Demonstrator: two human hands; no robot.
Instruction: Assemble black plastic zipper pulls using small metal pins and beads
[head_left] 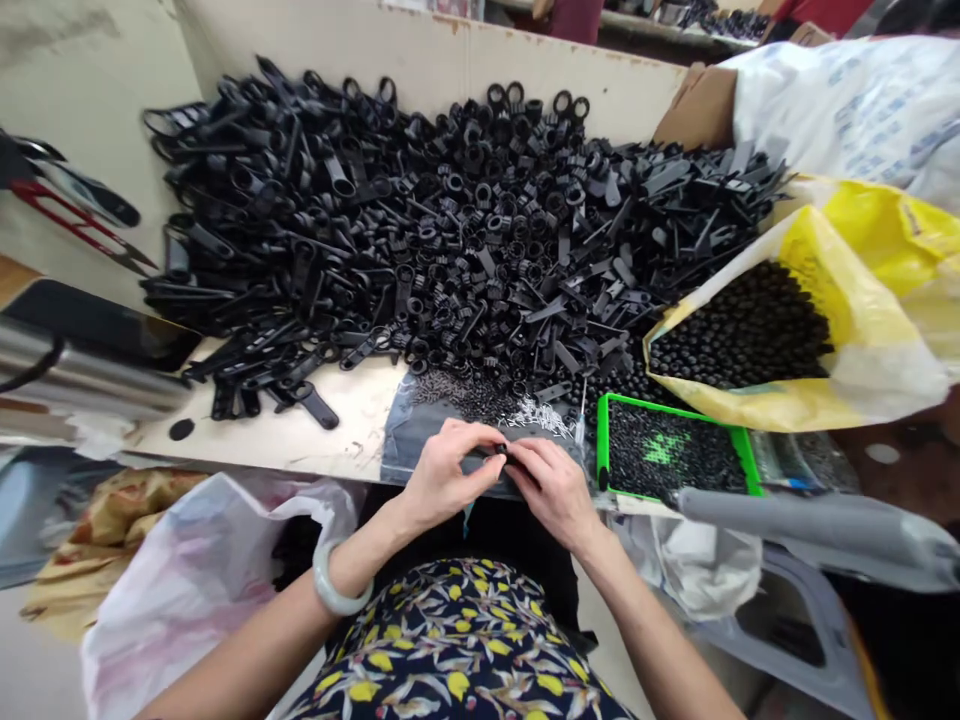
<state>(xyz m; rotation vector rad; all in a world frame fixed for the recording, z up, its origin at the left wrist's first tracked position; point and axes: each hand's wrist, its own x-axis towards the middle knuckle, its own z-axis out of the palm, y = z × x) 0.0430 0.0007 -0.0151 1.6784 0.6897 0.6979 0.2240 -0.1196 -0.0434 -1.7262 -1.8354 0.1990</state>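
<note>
My left hand [444,468] and my right hand [553,490] meet at the near edge of the table, fingers pinched together on a small black plastic part [500,452]. A pale bangle [334,583] sits on my left wrist. Just beyond my fingers lies a clear bag with a heap of tiny metal pins [517,410]. A large pile of black plastic parts [450,230], rings and flat strips, covers the table behind it.
A green tray [676,408] of small black beads sits right of my hands, a yellow bag [840,300] of black beads behind it. Red scissors [71,225] lie far left. A white plastic bag [195,580] hangs below the table edge at left.
</note>
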